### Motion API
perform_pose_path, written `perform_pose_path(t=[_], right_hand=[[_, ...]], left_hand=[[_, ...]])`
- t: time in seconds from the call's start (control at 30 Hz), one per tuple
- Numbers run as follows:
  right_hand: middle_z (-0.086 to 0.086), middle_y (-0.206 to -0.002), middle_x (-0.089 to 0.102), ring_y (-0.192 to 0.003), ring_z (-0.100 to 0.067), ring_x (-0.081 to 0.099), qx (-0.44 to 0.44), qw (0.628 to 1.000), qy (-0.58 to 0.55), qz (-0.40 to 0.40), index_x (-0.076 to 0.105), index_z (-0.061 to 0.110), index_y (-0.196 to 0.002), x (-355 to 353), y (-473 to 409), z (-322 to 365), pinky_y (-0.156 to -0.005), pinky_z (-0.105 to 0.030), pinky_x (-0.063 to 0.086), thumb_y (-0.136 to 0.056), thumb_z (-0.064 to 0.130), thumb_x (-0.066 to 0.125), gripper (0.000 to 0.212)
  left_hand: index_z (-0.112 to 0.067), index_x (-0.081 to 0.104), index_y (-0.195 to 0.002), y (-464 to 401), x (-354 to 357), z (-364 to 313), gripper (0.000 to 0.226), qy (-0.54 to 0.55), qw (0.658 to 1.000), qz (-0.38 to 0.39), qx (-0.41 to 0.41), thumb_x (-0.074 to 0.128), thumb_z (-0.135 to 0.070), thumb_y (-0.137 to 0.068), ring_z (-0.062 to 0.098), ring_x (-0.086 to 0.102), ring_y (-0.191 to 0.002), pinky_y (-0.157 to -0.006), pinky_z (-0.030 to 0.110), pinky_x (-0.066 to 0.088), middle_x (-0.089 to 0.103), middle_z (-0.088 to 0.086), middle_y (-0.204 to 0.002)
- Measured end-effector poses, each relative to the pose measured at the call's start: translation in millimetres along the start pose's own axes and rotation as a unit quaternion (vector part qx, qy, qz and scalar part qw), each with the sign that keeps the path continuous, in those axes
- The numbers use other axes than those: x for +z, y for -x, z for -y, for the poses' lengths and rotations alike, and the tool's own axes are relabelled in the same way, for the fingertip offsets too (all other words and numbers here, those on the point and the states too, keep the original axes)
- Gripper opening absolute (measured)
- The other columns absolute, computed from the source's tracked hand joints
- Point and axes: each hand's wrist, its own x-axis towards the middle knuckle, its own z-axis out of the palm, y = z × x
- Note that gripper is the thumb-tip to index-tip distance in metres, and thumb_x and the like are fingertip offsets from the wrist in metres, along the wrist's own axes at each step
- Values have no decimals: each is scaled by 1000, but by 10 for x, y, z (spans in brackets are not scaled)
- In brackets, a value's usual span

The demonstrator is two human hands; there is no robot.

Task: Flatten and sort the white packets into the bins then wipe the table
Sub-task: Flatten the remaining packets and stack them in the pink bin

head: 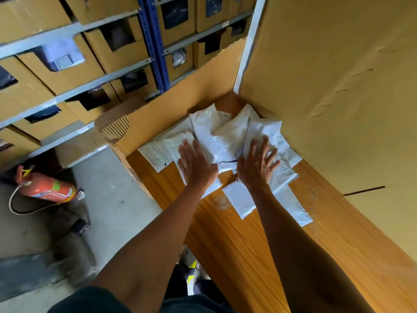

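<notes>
Several white packets [228, 132] lie heaped in the far corner of a wooden table [259, 240], some puffy, some flat. My left hand [196, 163] presses flat on the left side of the heap, fingers straight and spread. My right hand [259, 163] presses flat on the right side, fingers spread over a packet. Two flat packets [293, 206] lie nearer me, below my right hand. Cardboard bins [90, 53] with cut-out fronts fill the shelves at the upper left.
A cardboard wall [327, 86] borders the table on the right and a lower cardboard sheet [171, 109] at the back. A red fire extinguisher [47, 188] lies on the concrete floor to the left. Blue shelf upright [155, 44] stands behind.
</notes>
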Motion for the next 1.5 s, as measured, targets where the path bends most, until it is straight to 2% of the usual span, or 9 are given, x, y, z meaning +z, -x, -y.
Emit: perform_pose_path(t=[0.13, 0.33, 0.4, 0.57, 0.73, 0.87, 1.07, 1.27, 1.5], right_hand=[[-13, -170, 8, -151, -55, 13, 6, 1000, -3, 3, 29, 20, -155, -53, 142, -66, -115, -67, 30, -94, 49, 55, 73], [-23, -148, 34, -139, -57, 32, 15, 1000, -2, -15, 41, 14, -139, -42, 279, -95, -99, -67, 45, -91, 53, 61, 66], [-23, -150, 32, -139, -58, 32, 14, 1000, -4, -20, 39, 16, -140, -62, 282, -103, -98, -66, 47, -90, 55, 62, 67], [-19, -169, 7, -149, -61, 14, -7, 1000, -6, -7, 27, 26, -156, -73, 346, -145, -107, -67, 42, -95, 56, 57, 74], [-19, -170, 9, -146, -60, 22, -23, 999, 11, -30, 29, 26, -158, -66, 492, -162, -102, -64, 47, -95, 57, 56, 75], [-20, -170, 11, -144, -59, 28, -27, 999, 14, -39, 31, 27, -158, -54, 578, -139, -100, -63, 47, -93, 56, 61, 78], [-17, -169, 13, -140, -54, 34, -14, 999, 6, -45, 36, 26, -155, -175, 670, -102, -96, -60, 50, -86, 53, 69, 81], [-16, -169, 12, -138, -52, 35, -9, 998, -8, -54, 36, 26, -153, -285, 824, -115, -96, -58, 50, -84, 52, 69, 81], [-14, -169, 11, -137, -51, 35, -15, 996, -26, -85, 32, 30, -154, -464, 1154, -132, -95, -56, 51, -85, 53, 64, 80]], left_hand=[[-23, -6, -167, 117, 71, 187, 113, -57, 993, -1, 101, 74, -28, -87, 34, -7, -162, -127, 63, 12, -5, 6, -177], [-19, 20, -165, 192, 50, 389, 99, -103, 983, -71, 134, 71, -40, -82, 36, 12, -160, -123, 65, 24, 20, 8, -173], [-19, 23, -164, 153, 52, 417, 95, -117, 981, -87, 125, 67, -49, -85, 40, 13, -159, -122, 64, 26, 16, 10, -173], [-31, 8, -168, 143, 66, 558, 92, -167, 975, -72, 131, 62, -53, -97, 45, -1, -160, -124, 65, 22, -5, 9, -176], [-38, 10, -168, 271, 43, 720, 73, -203, 970, -80, 107, 37, -62, -104, 50, -4, -159, -121, 73, 15, -5, 4, -177], [-37, 9, -168, 284, 5, 794, 70, -210, 968, -75, 118, 42, -48, -107, 48, -3, -159, -121, 67, 27, -6, 4, -177], [-35, 16, -167, 351, -108, 764, 69, -175, 975, -68, 119, 48, -33, -107, 43, 0, -160, -120, 64, 32, 1, 5, -177], [-31, 22, -166, 471, -241, 729, 68, -149, 976, -83, 136, 51, -31, -105, 44, 3, -160, -118, 65, 36, 6, 8, -176], [-30, 16, -169, 810, -391, 471, 77, -137, 963, -118, 200, 57, -37, -103, 43, 4, -161, -115, 62, 40, 4, 9, -177]])
